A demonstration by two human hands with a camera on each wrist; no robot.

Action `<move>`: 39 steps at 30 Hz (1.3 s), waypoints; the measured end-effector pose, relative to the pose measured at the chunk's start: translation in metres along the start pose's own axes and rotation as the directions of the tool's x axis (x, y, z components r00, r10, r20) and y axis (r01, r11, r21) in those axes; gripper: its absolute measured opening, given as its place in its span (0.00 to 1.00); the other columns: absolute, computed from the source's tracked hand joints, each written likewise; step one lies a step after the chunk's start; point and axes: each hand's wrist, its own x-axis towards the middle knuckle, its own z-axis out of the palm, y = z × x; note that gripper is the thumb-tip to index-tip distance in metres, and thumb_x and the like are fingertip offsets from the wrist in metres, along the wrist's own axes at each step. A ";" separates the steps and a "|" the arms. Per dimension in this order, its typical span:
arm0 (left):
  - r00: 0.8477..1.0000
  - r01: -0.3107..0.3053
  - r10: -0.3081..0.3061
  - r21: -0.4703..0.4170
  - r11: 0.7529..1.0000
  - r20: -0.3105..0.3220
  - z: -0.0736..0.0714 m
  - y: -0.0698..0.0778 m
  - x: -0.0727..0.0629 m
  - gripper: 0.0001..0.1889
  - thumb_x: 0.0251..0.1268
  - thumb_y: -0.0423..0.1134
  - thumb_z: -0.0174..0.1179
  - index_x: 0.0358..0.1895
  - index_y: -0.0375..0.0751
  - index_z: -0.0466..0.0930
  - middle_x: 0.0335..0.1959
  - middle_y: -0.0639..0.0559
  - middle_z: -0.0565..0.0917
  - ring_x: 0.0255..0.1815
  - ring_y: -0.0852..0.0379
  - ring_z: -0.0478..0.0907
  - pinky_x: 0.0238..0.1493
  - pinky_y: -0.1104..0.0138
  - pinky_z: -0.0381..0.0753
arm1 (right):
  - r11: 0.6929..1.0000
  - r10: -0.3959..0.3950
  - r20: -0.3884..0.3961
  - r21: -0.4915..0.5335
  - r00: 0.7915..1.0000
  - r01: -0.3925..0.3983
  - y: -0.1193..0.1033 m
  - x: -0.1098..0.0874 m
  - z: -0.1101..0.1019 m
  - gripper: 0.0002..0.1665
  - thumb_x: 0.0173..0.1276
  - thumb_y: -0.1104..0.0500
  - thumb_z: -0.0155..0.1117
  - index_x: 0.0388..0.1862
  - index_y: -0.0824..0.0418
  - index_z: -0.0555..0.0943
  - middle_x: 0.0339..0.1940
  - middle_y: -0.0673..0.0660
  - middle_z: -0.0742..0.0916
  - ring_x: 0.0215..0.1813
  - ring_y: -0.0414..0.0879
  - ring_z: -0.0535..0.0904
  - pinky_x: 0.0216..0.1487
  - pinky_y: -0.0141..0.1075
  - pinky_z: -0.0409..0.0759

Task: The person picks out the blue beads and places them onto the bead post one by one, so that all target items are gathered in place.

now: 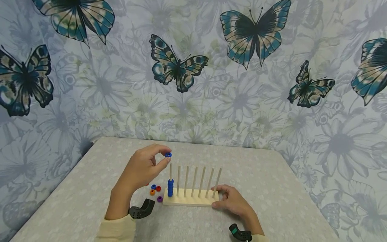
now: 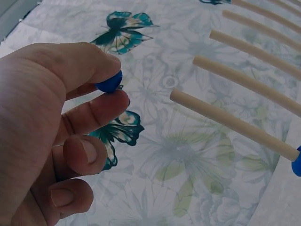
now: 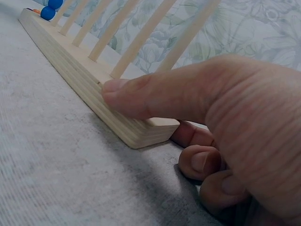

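Observation:
Between thumb and index finger, my left hand (image 1: 144, 168) pinches a blue bead (image 1: 168, 155), just above the top of the leftmost peg (image 1: 171, 171). Several blue beads (image 1: 170, 188) are stacked on that peg's lower half. The pegs stand upright in a long wooden base (image 1: 190, 201), and the other pegs carry no beads. My right hand (image 1: 232, 200) grips the base's right end, the thumb along the front edge and fingers behind. In the left wrist view the held bead (image 2: 110, 83) shows between the fingertips, left of the nearest peg (image 2: 230, 123).
Left of the base lie loose beads: a blue one (image 1: 154, 187), a red one (image 1: 158, 189), an orange one (image 1: 152, 192) and a purple one (image 1: 160, 199). A pale patterned cloth covers the table (image 1: 242, 168). Behind it hangs a butterfly-print backdrop (image 1: 181, 117).

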 end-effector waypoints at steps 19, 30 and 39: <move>0.997 0.035 -0.037 0.039 0.999 0.074 0.006 0.000 0.000 0.10 0.65 0.47 0.68 0.48 0.58 0.84 0.40 0.65 0.85 0.19 0.66 0.68 0.23 0.70 0.71 | 1.000 -0.002 -0.009 0.027 1.000 0.002 -0.004 -0.001 0.000 0.35 0.49 0.58 0.83 0.59 0.57 0.83 0.25 0.51 0.75 0.23 0.40 0.62 0.22 0.30 0.62; 0.992 0.044 -0.051 0.057 0.997 0.117 0.007 -0.002 0.001 0.08 0.64 0.48 0.69 0.45 0.60 0.84 0.37 0.66 0.85 0.17 0.66 0.67 0.22 0.70 0.71 | 1.000 0.004 -0.014 0.027 1.000 -0.004 -0.004 -0.003 -0.001 0.35 0.48 0.57 0.83 0.58 0.57 0.83 0.25 0.51 0.75 0.23 0.39 0.63 0.22 0.29 0.63; 0.987 0.069 -0.078 0.072 0.995 0.142 0.008 -0.003 0.001 0.09 0.65 0.49 0.68 0.46 0.61 0.84 0.34 0.65 0.87 0.15 0.66 0.64 0.19 0.69 0.67 | 1.000 -0.002 -0.015 0.023 1.000 0.002 -0.001 -0.002 0.001 0.35 0.50 0.59 0.82 0.59 0.58 0.82 0.27 0.53 0.76 0.23 0.40 0.62 0.22 0.29 0.62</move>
